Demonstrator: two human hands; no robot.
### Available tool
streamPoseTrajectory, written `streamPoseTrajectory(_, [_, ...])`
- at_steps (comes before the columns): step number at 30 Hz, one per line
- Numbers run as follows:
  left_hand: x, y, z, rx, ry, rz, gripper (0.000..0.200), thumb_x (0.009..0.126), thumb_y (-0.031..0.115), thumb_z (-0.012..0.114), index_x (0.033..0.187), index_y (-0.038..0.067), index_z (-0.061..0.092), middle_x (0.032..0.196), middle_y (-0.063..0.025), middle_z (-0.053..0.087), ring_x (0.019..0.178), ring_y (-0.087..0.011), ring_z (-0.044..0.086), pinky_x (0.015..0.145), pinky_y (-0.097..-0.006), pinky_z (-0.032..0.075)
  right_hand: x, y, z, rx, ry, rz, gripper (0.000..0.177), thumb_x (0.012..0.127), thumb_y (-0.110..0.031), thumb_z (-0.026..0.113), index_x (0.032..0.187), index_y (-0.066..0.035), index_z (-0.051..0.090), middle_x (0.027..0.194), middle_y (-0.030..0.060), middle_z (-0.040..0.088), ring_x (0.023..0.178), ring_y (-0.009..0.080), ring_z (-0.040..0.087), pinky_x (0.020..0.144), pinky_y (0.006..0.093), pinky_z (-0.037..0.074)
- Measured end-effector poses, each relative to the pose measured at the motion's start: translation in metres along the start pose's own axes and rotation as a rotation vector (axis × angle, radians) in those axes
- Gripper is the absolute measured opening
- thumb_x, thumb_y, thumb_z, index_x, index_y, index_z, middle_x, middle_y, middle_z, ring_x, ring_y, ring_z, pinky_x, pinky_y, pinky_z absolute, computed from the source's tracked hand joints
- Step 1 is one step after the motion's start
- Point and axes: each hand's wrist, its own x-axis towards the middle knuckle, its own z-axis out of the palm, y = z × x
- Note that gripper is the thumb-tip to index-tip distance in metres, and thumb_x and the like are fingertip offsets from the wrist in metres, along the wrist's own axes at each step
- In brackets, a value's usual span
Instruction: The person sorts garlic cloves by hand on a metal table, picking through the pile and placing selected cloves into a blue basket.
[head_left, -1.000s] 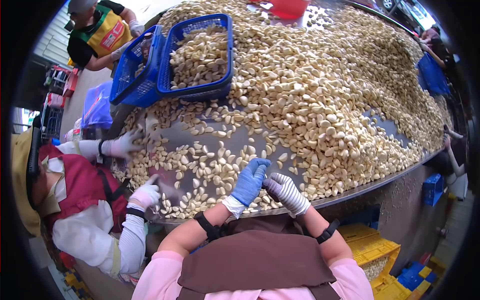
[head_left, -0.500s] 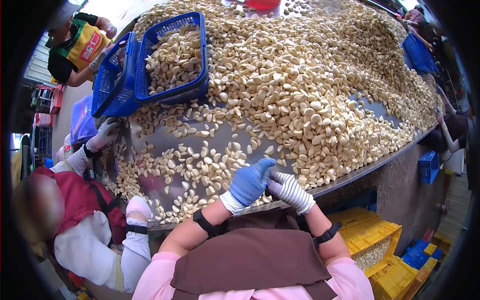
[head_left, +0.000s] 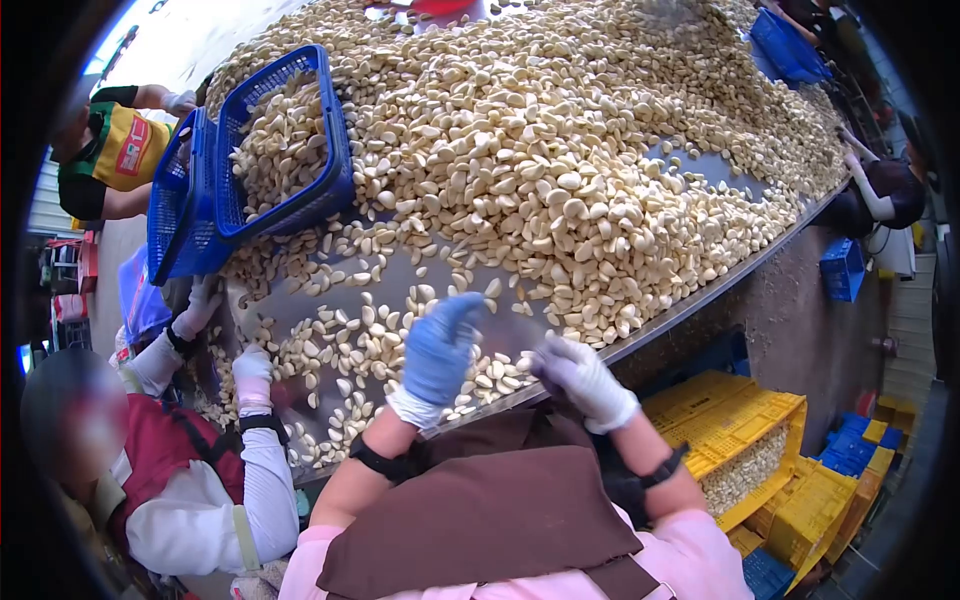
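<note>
Peeled garlic cloves (head_left: 560, 190) form a large heap on the metal table (head_left: 300, 297), with looser ones scattered near its front edge. My left hand (head_left: 437, 355), in a blue glove over a white one, is above the scattered cloves; its fingers point away to the right and their tips are smeared. Over the table's front edge is my right hand (head_left: 588, 378) in a pale glove, its fingers blurred by motion. A gap separates the two hands. Whether either holds a clove cannot be made out.
Left of the heap, a blue basket (head_left: 335, 165) holds cloves beside another tilted blue basket (head_left: 190, 205). A co-worker in a maroon apron (head_left: 165, 450) works close on my left. Yellow crates (head_left: 690, 420) stand low on my right, one with cloves inside. Other people stand around the table.
My hands were together over the front edge and have moved apart, the left going leftward. The co-worker's near hand has reached forward onto the cloves. The view has shifted slightly.
</note>
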Motion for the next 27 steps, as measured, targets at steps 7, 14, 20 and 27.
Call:
streamPoseTrajectory(7, [-0.012, -0.045, 0.024, 0.672, -0.476, 0.485, 0.050, 0.066, 0.032, 0.077, 0.115, 0.030, 0.066, 0.146, -0.0166, 0.041, 0.135, -0.0414, 0.034, 0.114, -0.0552, 0.020, -0.068, 0.015, -0.065, -1.476, -0.358, 0.442, 0.035, 0.085, -0.039, 0.056, 0.082, -0.009, 0.074, 0.081, 0.0155, 0.070, 0.080, 0.0327, 0.069, 0.075, 0.0438, 0.053])
streamPoseTrajectory(14, [-0.079, -0.096, -0.071, 0.813, -0.761, 0.300, 0.060, 0.063, 0.031, 0.078, 0.120, 0.041, 0.064, 0.157, -0.0179, 0.022, 0.140, -0.0449, 0.026, 0.116, -0.0547, 0.015, -0.056, 0.008, -0.057, -1.341, 0.080, -0.008, 0.014, 0.079, -0.021, 0.062, 0.075, -0.010, 0.069, 0.073, 0.0125, 0.068, 0.070, 0.0313, 0.066, 0.069, 0.0441, 0.049])
streamPoseTrajectory(20, [-0.108, -0.136, -0.148, 1.160, -0.184, -0.188, 0.028, 0.071, 0.021, 0.071, 0.098, 0.018, 0.072, 0.142, -0.0178, 0.045, 0.131, -0.0416, 0.040, 0.105, -0.0551, 0.033, -0.024, 0.001, -0.067, -1.292, 0.252, -0.176, 0.008, 0.077, -0.014, 0.066, 0.081, -0.007, 0.068, 0.074, 0.0126, 0.065, 0.073, 0.0325, 0.063, 0.071, 0.0438, 0.047])
streamPoseTrajectory(27, [-0.052, -0.083, -0.008, 0.909, -0.515, 0.174, 0.026, 0.075, 0.014, 0.066, 0.101, 0.013, 0.064, 0.092, -0.0106, 0.060, 0.082, -0.0312, 0.063, 0.070, -0.0421, 0.052, 0.059, 0.023, -0.013, -1.393, -0.220, 0.078, 0.028, 0.084, -0.030, 0.059, 0.088, -0.005, 0.069, 0.077, 0.0188, 0.068, 0.076, 0.0354, 0.067, 0.074, 0.0453, 0.052])
